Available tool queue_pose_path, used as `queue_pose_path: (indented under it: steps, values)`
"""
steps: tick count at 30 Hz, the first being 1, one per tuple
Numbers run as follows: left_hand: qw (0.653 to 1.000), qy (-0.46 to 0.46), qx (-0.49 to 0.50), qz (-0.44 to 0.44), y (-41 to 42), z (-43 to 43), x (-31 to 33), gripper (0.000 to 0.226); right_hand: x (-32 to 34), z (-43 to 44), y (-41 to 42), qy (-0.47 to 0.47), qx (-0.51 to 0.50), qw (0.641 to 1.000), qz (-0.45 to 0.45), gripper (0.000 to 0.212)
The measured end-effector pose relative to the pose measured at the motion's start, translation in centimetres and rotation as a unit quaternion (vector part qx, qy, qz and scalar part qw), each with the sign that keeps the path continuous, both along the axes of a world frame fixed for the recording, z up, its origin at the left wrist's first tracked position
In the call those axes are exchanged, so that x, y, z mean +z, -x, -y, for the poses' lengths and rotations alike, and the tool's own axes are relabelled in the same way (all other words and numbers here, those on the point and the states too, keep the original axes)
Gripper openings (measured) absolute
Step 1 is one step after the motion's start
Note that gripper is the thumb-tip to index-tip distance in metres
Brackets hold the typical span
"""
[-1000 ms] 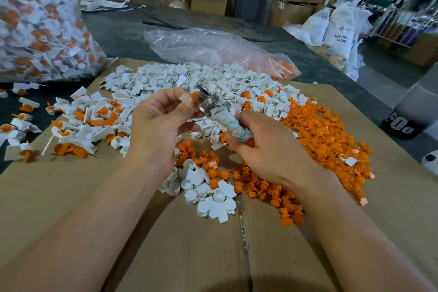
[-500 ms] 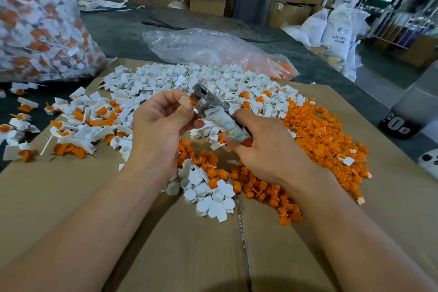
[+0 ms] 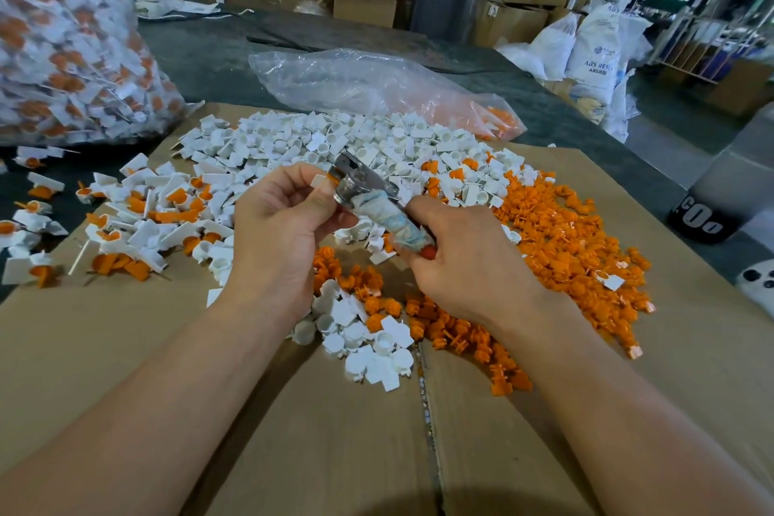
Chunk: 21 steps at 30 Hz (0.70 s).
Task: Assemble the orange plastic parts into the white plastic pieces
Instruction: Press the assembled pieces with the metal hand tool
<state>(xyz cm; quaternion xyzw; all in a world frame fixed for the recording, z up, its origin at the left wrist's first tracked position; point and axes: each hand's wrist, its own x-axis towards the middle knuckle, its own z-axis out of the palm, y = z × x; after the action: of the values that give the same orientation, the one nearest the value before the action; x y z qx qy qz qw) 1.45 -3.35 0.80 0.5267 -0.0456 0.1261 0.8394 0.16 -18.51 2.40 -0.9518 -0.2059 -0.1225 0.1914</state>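
orange part gone from sight under the tool head; press-in step under way

tool (image 3: 385, 218) has tipped a bit further over the left hand (image 3: 280, 230) vs a sec ago, and the orange part seen at its tip then no longer shows; seated or just covered, can't tell which; left hand pinches a white piece (image 3: 319, 181) betw. thumb and fingertips, held up above the heap of white pieces (image 3: 377, 138); right hand (image 3: 465, 264) is clenched round the tool's cloth-wrapped handle, metal head touching the white piece; so the step in hand looks like pressing one orange insert home; task is far from done, judging by the loose orange parts (image 3: 565, 235) on the cardboard (image 3: 335, 432) at right; finished ones (image 3: 138, 222) lie at left, near a full bag (image 3: 63, 54); next move, as i judge it: ease the tool off, check the insert sits flush, drop the piece w/ the finished ones, then pick a fresh pair; needs the left pinch kept firm so the small piece doesn't twist or pop out under the tool
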Motion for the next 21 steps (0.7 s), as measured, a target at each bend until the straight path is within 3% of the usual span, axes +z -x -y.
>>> queue_pose_path:
  steps: [10, 17, 21]
  values:
    - [0.999, 0.042, -0.024, -0.026, 0.0, -0.3, 0.2, 0.021, -0.3, 0.3, -0.5, 0.012, -0.016, 0.999, 0.037, 0.026]
    - [0.966, 0.228, -0.020, -0.116, -1.2, -1.2, 0.4, 0.007, -0.2, 3.1, -2.0, -0.004, -0.112, 0.989, 0.092, 0.034]
    - [0.931, 0.348, 0.020, -0.111, -2.6, -3.6, -0.4, 0.003, -0.3, 4.9, -2.9, 0.029, -0.181, 0.980, 0.077, 0.039]
